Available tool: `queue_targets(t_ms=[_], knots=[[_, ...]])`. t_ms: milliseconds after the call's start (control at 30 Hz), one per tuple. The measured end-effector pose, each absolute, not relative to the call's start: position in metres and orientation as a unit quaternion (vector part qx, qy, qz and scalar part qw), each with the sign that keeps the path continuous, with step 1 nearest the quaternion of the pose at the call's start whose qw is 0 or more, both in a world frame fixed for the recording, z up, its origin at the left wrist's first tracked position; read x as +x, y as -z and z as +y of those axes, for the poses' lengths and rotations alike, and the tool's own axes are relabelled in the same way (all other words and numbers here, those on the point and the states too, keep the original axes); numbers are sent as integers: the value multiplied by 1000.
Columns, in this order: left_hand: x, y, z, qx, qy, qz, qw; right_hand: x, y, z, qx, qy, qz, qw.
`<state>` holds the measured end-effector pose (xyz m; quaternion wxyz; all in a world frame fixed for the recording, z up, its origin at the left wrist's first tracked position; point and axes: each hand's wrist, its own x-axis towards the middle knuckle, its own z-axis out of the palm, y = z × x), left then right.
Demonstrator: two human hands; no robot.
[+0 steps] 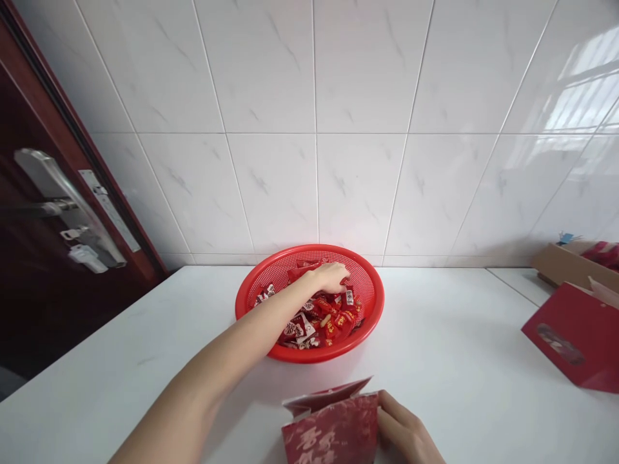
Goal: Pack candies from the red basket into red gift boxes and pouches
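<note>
Red printed bag (333,430), top open, is held at its side by the right grip (403,428). Beyond that, the left grip (331,278) sits among wrapped sweets (331,327) in a red basket (319,355); its closure I cannot tell.

Plastic basket (314,354), glossy tiles (358,187)

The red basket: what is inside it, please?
Inside the red basket lie small wrapped packets, many of them red; the left hand is in there too. Whatever the hand and the upper packets cover cannot be seen.
</note>
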<state>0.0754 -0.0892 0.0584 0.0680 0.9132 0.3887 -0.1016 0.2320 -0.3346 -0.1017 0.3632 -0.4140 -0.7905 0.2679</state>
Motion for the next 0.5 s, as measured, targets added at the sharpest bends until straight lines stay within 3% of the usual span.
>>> queue_targets(t_ms=[500], knots=[[61, -59, -80, 853, 144, 490, 106, 233, 108, -334, -428, -255, -793, 351]])
